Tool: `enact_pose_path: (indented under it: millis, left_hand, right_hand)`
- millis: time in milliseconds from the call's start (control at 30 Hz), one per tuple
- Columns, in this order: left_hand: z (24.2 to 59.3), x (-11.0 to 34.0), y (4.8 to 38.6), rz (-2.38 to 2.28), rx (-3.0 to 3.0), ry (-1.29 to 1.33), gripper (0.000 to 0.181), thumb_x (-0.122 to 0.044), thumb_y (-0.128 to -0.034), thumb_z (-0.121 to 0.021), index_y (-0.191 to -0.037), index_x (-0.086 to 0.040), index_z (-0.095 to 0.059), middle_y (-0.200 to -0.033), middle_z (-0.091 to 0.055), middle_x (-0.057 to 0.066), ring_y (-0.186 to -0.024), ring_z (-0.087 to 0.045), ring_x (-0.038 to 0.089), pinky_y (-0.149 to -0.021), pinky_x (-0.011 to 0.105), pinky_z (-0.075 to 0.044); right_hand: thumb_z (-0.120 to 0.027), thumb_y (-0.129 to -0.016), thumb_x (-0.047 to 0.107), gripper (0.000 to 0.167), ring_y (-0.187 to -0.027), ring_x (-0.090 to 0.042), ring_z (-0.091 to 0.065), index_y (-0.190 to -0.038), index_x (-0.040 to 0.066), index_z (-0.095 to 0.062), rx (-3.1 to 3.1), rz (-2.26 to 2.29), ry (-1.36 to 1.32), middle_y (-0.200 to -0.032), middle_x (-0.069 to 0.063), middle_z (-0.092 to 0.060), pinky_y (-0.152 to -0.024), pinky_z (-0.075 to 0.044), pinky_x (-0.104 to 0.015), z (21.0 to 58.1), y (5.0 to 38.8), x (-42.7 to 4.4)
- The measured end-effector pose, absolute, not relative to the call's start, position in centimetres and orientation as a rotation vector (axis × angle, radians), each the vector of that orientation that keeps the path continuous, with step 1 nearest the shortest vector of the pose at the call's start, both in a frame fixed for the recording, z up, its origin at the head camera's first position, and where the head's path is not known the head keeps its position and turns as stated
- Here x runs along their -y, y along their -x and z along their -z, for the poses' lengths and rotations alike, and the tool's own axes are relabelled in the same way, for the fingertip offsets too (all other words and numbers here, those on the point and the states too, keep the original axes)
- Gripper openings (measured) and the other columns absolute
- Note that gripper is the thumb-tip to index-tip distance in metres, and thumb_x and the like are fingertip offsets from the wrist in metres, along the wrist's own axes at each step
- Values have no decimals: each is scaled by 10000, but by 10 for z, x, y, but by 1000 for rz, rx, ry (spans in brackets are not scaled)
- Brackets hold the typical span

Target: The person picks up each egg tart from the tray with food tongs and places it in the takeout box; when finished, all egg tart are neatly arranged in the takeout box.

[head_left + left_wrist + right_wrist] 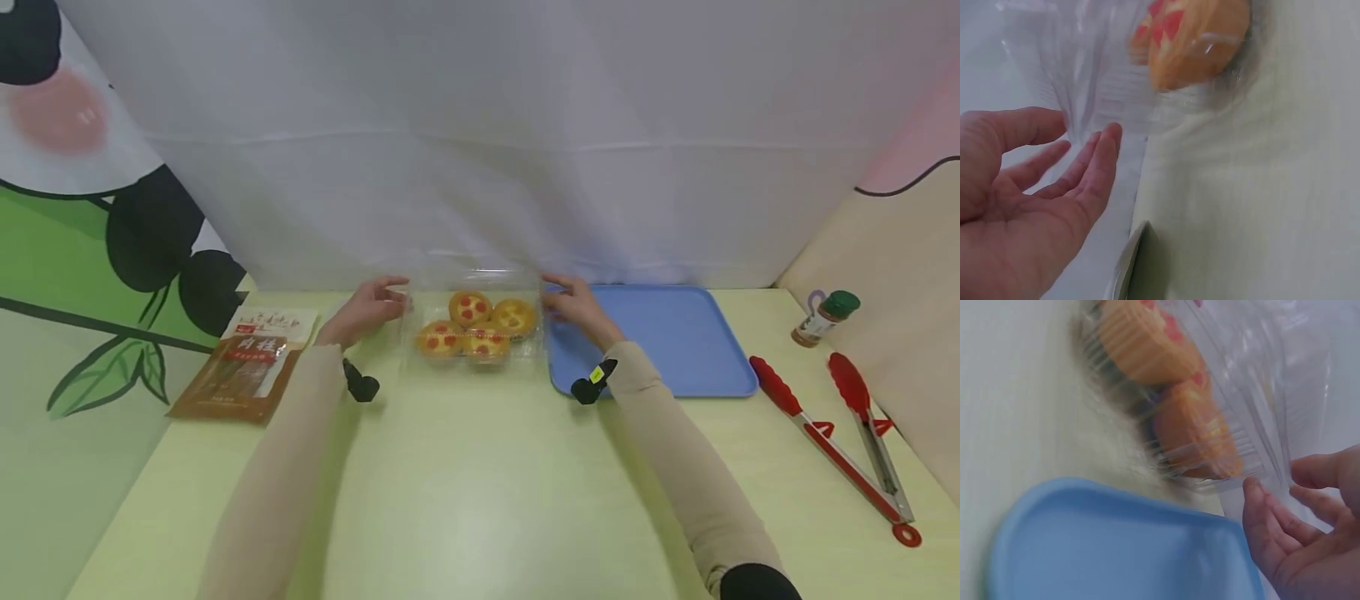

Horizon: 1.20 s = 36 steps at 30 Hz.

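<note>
A clear plastic box (420, 367) stands at the back of the table, holding several round yellow tarts (470, 308), most topped with red pieces. My left hand (372, 310) is at the box's left back side; in the left wrist view its thumb and fingertips lie on either side of the thin plastic edge (1075, 94). At the opposite side, my right hand (576, 308) likewise has the box's plastic edge (1282, 425) between thumb and fingers. Its wrist is over a blue tray (675, 342). Clear plastic makes the lid's exact position hard to see.
A brown-and-white pouch (247, 358) lies beside my left forearm. Red-tipped tongs (847, 467) lie spread at the right. Behind them is a small spice jar (821, 321) with a green cap. A white cloth (480, 167) hangs behind the table.
</note>
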<state>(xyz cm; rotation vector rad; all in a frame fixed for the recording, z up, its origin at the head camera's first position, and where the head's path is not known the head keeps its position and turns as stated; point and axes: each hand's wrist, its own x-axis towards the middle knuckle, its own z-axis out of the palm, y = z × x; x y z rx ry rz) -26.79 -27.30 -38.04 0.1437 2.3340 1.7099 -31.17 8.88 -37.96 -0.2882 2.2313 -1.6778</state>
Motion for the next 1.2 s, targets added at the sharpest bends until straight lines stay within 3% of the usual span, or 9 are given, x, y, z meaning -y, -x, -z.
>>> enact_pose_path:
  millis: [267, 433, 567, 667, 833, 1200]
  left_hand:
    - [378, 260, 224, -1742, -2308, -116, 649, -62, -995, -525, -1533, 0, -169, -1406, -401, 300, -1280, -456, 406, -1166, 539, -328]
    - [384, 254, 207, -1895, -2260, -18, 551, -76, -1006, -516, -1478, 77, -276, -1197, -590, 208, -1040, -643, 191, -1046, 377, -510]
    - [383, 247, 202, -2064, -2132, 75, 467, -46, -1012, -480, -1393, 184, -337, -898, -672, 42, -807, -684, 75, -838, 204, -594]
    - [381, 241, 202, -2117, -2100, 165, 452, -53, -1011, -484, -1352, 220, -365, -782, -664, -14, -720, -680, 60, -743, 159, -599]
    - [386, 236, 202, -2198, -2097, 263, 426, -46, -995, -514, -1308, 229, -425, -740, -668, -13, -669, -673, 58, -689, 159, -603]
    - [393, 238, 202, -2335, -2028, 402, 410, 10, -970, -537, -1297, 235, -433, -708, -679, -8, -631, -660, 56, -629, 111, -575]
  right_hand:
    - [-522, -994, 129, 620, -1239, -389, -519, -1538, 34, -239, -2164, 1613, 278, -1342, -294, -514, -1059, -494, -443, 376, 284, -103]
    - [-495, -1014, 156, 532, -1144, -336, -599, -1468, -69, -334, -2120, 1549, 265, -1330, -294, -527, -1002, -541, -367, 377, 267, -108]
    - [-498, -1020, 173, 450, -955, -216, -672, -1340, -142, -470, -2008, 1567, 252, -1124, -236, -652, -887, -595, -295, 377, 255, -110]
    - [-497, -1022, 187, 433, -824, -143, -672, -1268, -169, -513, -1918, 1611, 225, -937, -109, -692, -808, -609, -257, 377, 250, -108]
    - [-454, -1035, 166, 414, -693, -85, -630, -1236, -193, -498, -1874, 1692, 139, -793, -8, -661, -690, -589, -195, 381, 248, -97]
    - [-419, -1046, 173, 390, -636, -81, -609, -1148, -183, -541, -1871, 1765, 82, -720, 5, -641, -615, -568, -176, 392, 250, -84]
